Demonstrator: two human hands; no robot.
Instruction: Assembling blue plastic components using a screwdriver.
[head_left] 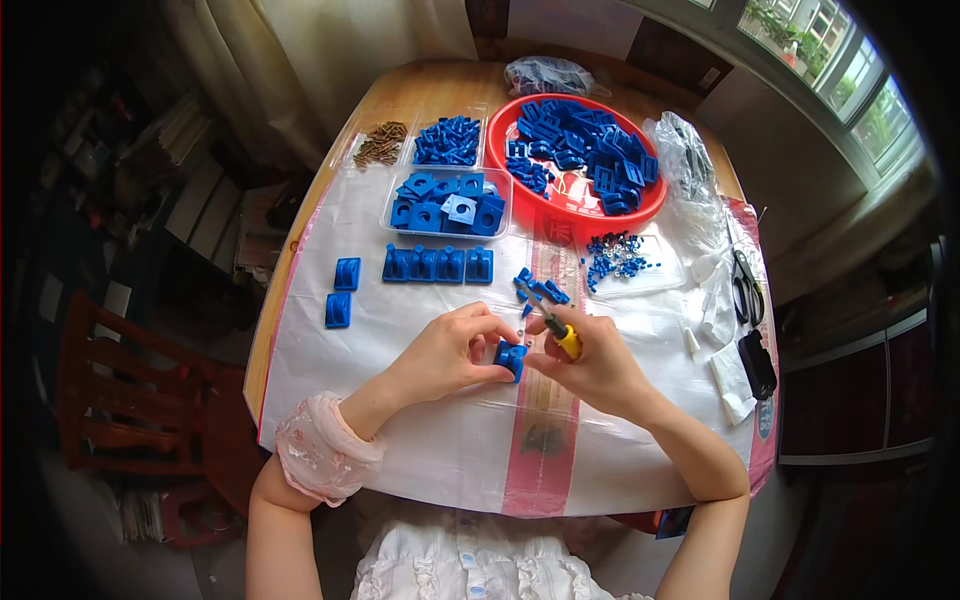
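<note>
At the near middle of the table, my left hand (455, 348) pinches a small blue plastic block (511, 358) between thumb and fingers. My right hand (600, 365) is closed round a screwdriver (566, 338) with a yellow and black handle, its shaft slanting away to the upper left. My right fingertips are close by the block; whether they touch it I cannot tell. A tiny pale ring-like piece shows just above the block. Beyond the screwdriver lie a few loose blue parts (550, 291).
Several blue assemblies (436, 265) stand in a row, with two more (339, 310) at left. Farther back are a clear tub of blue plates (485, 218), brown screws (382, 144) and a red basin (655, 205) of blue parts. Scissors (746, 288) lie at right, beyond small pieces (617, 258).
</note>
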